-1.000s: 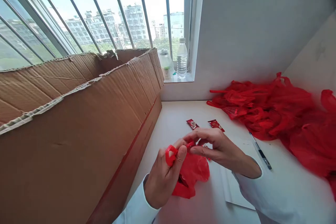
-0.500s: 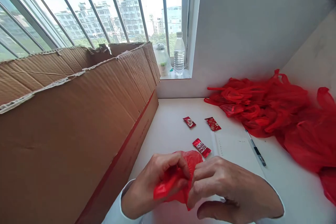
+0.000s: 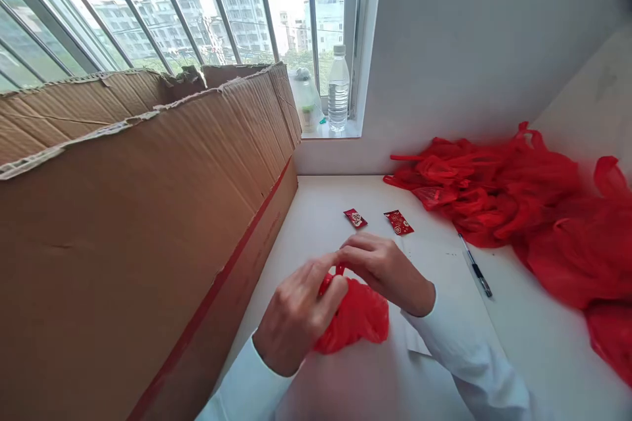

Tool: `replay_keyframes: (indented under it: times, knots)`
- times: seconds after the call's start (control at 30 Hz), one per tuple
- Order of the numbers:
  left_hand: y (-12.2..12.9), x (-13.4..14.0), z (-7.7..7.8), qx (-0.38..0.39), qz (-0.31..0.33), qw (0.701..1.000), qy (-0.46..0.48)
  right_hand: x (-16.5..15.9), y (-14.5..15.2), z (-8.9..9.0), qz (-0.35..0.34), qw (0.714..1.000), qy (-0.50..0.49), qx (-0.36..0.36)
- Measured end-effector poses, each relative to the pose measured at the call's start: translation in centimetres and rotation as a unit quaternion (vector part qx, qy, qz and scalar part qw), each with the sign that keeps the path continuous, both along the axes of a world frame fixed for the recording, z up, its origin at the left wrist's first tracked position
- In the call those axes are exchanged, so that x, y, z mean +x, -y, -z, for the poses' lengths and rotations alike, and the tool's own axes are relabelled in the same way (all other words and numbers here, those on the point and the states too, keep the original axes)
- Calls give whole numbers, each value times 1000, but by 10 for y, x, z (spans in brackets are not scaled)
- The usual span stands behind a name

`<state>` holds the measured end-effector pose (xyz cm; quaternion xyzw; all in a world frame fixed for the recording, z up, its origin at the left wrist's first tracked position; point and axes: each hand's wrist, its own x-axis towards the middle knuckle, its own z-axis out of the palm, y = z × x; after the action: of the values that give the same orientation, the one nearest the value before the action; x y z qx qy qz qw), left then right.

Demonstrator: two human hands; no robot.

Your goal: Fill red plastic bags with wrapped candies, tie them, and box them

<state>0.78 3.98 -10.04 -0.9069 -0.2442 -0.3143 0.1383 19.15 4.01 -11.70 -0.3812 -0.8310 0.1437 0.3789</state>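
Both of my hands meet over a small red plastic bag (image 3: 358,317) on the white table (image 3: 316,223). My left hand (image 3: 296,316) grips the bag's top from the left, and my right hand (image 3: 382,270) pinches its handles from the right. The bag's bulging body hangs below my fingers and rests on the table. Two small red packets, one (image 3: 355,218) and another (image 3: 398,222), lie just beyond my hands. A third packet seen earlier is hidden.
A long open cardboard box (image 3: 148,197) walls off the left side. A heap of red plastic bags (image 3: 518,204) fills the right. A pen (image 3: 474,268) lies on white paper (image 3: 444,263). A water bottle (image 3: 338,89) stands on the window sill.
My hands have moved away from me and lifted the bag's top, fingertips now pinching the handles together. The third red packet has gone out of sight behind my right hand.
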Motion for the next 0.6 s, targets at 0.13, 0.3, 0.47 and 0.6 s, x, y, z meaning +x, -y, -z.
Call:
replay_keyframes:
  times: [0.13, 0.3, 0.47, 0.6]
  knots:
    - [6, -25, 15, -69, -5, 997, -29, 22, 14, 3, 36, 993, 80, 78]
    - [28, -61, 60, -148, -46, 988, -26, 67, 17, 49, 92, 984, 152, -33]
    - [49, -73, 110, -315, -54, 947, 33, 70, 25, 54, 113, 958, 206, -167]
    - [56, -83, 121, -392, -48, 904, 164, 16, 45, 44, 55, 974, 205, -74]
